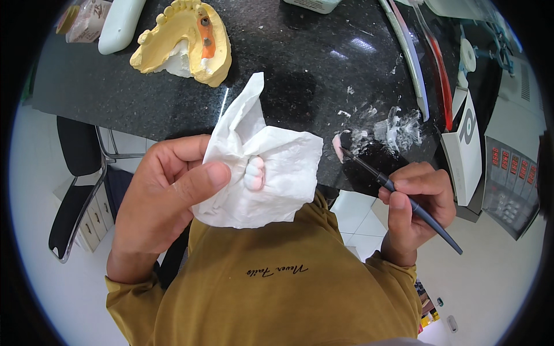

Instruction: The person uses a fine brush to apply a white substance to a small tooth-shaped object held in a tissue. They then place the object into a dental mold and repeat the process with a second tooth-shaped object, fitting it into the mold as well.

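Observation:
My left hand [167,193] grips a crumpled white tissue [283,196], with the thumb on top. On the tissue lies a small dental bridge [254,173], pale blue-white with pink parts, just beside the thumb tip. In my right hand [418,202] is a slim dark brush [424,214], pinched between thumb and fingers and slanting up to the left. Its tip meets or nearly meets a small mound of pink paste [337,147] on the black speckled counter [288,92]. White powdery smears [398,132] spread right of the paste.
A yellow plaster dental model [222,57] with an orange-red patch stands at the back left, near a white rounded device [121,26]. To the right are a white box [464,144], a red strip [441,86] and a panel with red digits [511,179]. A black chair [78,190] stands left.

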The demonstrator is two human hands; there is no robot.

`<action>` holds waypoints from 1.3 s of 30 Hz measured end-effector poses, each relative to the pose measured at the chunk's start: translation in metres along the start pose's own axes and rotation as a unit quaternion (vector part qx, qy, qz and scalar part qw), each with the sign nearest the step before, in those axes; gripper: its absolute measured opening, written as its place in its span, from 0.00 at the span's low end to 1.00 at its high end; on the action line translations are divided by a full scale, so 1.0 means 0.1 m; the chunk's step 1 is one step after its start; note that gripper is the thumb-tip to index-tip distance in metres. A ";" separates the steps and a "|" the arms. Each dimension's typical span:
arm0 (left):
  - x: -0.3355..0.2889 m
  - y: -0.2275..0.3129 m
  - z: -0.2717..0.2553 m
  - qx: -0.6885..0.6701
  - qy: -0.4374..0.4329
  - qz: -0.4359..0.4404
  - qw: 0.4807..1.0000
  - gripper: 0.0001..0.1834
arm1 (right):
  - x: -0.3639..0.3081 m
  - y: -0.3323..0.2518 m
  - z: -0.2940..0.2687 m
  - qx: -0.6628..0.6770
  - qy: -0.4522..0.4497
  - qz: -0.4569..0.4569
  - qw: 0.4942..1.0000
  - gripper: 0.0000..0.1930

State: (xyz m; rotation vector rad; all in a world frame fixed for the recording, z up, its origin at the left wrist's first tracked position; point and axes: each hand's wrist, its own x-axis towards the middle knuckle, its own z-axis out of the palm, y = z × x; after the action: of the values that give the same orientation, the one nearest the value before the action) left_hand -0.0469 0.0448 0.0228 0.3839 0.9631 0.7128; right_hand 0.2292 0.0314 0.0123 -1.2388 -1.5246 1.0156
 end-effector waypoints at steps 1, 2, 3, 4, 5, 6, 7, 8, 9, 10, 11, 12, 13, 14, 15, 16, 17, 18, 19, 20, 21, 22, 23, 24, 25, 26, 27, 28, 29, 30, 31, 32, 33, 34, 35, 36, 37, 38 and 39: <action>0.00 0.00 0.00 -0.001 0.000 -0.001 1.000 0.20 | 0.00 0.00 0.00 -0.005 -0.003 -0.002 1.000 0.07; 0.00 0.00 -0.01 -0.002 0.001 -0.001 1.000 0.20 | 0.00 0.00 0.00 -0.011 -0.007 -0.004 1.000 0.07; 0.00 0.00 -0.01 -0.002 0.000 -0.002 1.000 0.20 | 0.00 0.01 -0.01 -0.016 -0.010 -0.006 1.000 0.07; 0.00 -0.01 -0.02 -0.001 0.000 -0.003 1.000 0.20 | 0.00 0.01 -0.01 -0.010 -0.006 -0.006 1.000 0.07; 0.00 -0.01 -0.02 0.000 -0.001 -0.004 1.000 0.20 | 0.00 0.00 -0.01 -0.005 -0.001 -0.007 1.000 0.07; 0.00 -0.01 -0.02 0.000 0.001 -0.006 1.000 0.21 | -0.01 0.00 -0.01 0.000 0.004 -0.009 1.000 0.07; 0.00 -0.01 -0.02 -0.001 0.002 -0.007 1.000 0.21 | -0.01 0.00 -0.02 0.000 0.005 -0.006 1.000 0.07; 0.01 -0.01 -0.02 -0.001 0.004 -0.008 1.000 0.21 | -0.01 0.00 -0.03 0.001 0.006 -0.004 1.000 0.07; 0.01 -0.01 -0.03 -0.001 0.001 -0.010 1.000 0.21 | -0.02 0.00 -0.03 0.001 0.007 -0.002 1.000 0.07; 0.01 0.00 -0.03 -0.002 -0.001 -0.012 1.000 0.21 | -0.02 0.00 -0.03 -0.001 0.004 -0.001 1.000 0.07; 0.02 0.00 -0.04 -0.003 -0.004 -0.013 1.000 0.21 | -0.01 0.00 -0.03 -0.003 0.002 0.000 1.000 0.07; 0.02 0.00 -0.04 -0.002 0.000 -0.016 1.000 0.22 | -0.01 0.00 -0.03 -0.005 -0.001 0.002 1.000 0.07; 0.03 0.00 -0.04 -0.002 0.003 -0.018 1.000 0.23 | -0.01 0.00 -0.03 -0.010 -0.004 -0.001 1.000 0.07; 0.03 0.00 -0.04 -0.002 0.006 -0.020 1.000 0.24 | -0.01 0.00 -0.03 -0.016 -0.007 -0.003 1.000 0.07; 0.03 0.00 -0.03 0.001 0.007 -0.021 1.000 0.24 | -0.01 0.00 -0.03 -0.022 -0.011 -0.005 1.000 0.07; 0.03 0.00 -0.03 0.004 0.007 -0.023 1.000 0.24 | -0.01 -0.01 -0.03 -0.018 -0.006 0.000 1.000 0.07; 0.03 0.01 -0.02 0.007 0.008 -0.024 1.000 0.24 | -0.01 -0.02 -0.03 -0.014 -0.002 0.006 1.000 0.07; 0.02 0.01 -0.02 0.006 0.008 -0.027 1.000 0.24 | -0.01 -0.02 -0.03 -0.011 0.002 0.011 1.000 0.07; 0.02 0.02 -0.02 0.004 0.007 -0.029 1.000 0.24 | -0.01 -0.02 -0.03 -0.011 0.001 0.009 1.000 0.07; 0.02 0.02 -0.02 0.002 0.007 -0.031 0.999 0.24 | -0.01 -0.01 -0.03 -0.011 -0.001 0.006 1.000 0.07; 0.02 0.02 -0.02 0.003 0.005 -0.034 0.999 0.24 | -0.01 -0.01 -0.03 -0.010 -0.003 0.004 1.000 0.07; 0.02 0.02 -0.02 0.004 0.004 -0.037 0.999 0.24 | 0.00 -0.01 -0.02 -0.012 -0.004 0.005 1.000 0.07; 0.03 0.02 -0.03 0.005 0.003 -0.040 0.999 0.24 | 0.00 -0.02 -0.01 -0.013 -0.005 0.006 1.000 0.07; 0.02 0.02 -0.03 0.013 0.004 -0.041 0.999 0.23 | 0.01 -0.01 0.00 -0.011 -0.007 0.007 1.000 0.07; 0.01 0.02 -0.03 0.021 0.005 -0.043 0.999 0.24 | 0.00 -0.01 0.01 0.000 -0.002 -0.013 1.000 0.07; 0.01 0.03 -0.02 0.029 0.007 -0.044 0.999 0.24 | -0.01 0.00 -0.01 0.012 0.002 -0.034 0.999 0.07; 0.01 0.04 -0.01 0.029 0.006 -0.046 0.998 0.24 | -0.01 0.02 -0.02 0.025 0.008 -0.055 0.998 0.07; 0.02 0.06 0.01 0.029 0.006 -0.049 0.998 0.24 | 0.03 0.05 -0.03 0.077 -0.033 -0.106 0.991 0.10; 0.02 0.07 0.01 0.029 0.006 -0.051 0.998 0.25 | 0.06 0.07 -0.03 0.090 -0.073 -0.137 0.984 0.11; 0.02 0.07 0.02 0.031 0.013 -0.058 0.998 0.25 | 0.08 0.08 -0.03 0.100 -0.110 -0.168 0.974 0.12; 0.02 0.07 0.02 0.032 0.014 -0.056 0.998 0.24 | 0.10 0.08 -0.02 0.109 -0.147 -0.200 0.963 0.13; 0.02 0.07 0.01 0.032 0.014 -0.055 0.998 0.24 | 0.10 0.09 0.09 0.122 -0.119 -0.222 0.960 0.14; 0.02 0.06 0.01 0.032 0.013 -0.053 0.998 0.24 | 0.10 0.07 0.17 0.107 -0.116 -0.233 0.959 0.14; 0.02 0.06 0.02 0.032 0.017 -0.053 0.998 0.23 | 0.10 0.06 0.23 0.092 -0.113 -0.245 0.959 0.14; 0.02 0.06 0.02 0.032 0.021 -0.054 0.998 0.23 | 0.11 0.05 0.26 0.077 -0.109 -0.256 0.957 0.13; 0.02 0.07 0.03 0.031 0.025 -0.055 0.998 0.23 | 0.09 0.02 0.25 0.059 -0.120 -0.243 0.961 0.13; 0.02 0.07 0.03 0.030 0.022 -0.053 0.998 0.22 | 0.10 0.02 0.27 0.063 -0.124 -0.240 0.961 0.13; 0.02 0.07 0.02 0.028 0.019 -0.052 0.998 0.22 | 0.09 0.03 0.29 0.067 -0.127 -0.237 0.961 0.13; 0.02 0.07 0.02 0.026 0.016 -0.051 0.998 0.22 | 0.08 0.04 0.31 0.070 -0.131 -0.234 0.961 0.13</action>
State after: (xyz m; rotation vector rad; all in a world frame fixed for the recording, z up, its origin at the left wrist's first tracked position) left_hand -0.0465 0.0512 0.0264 0.3674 1.0257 0.6034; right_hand 0.1990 0.0382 0.0019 -0.6138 -1.8019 0.9708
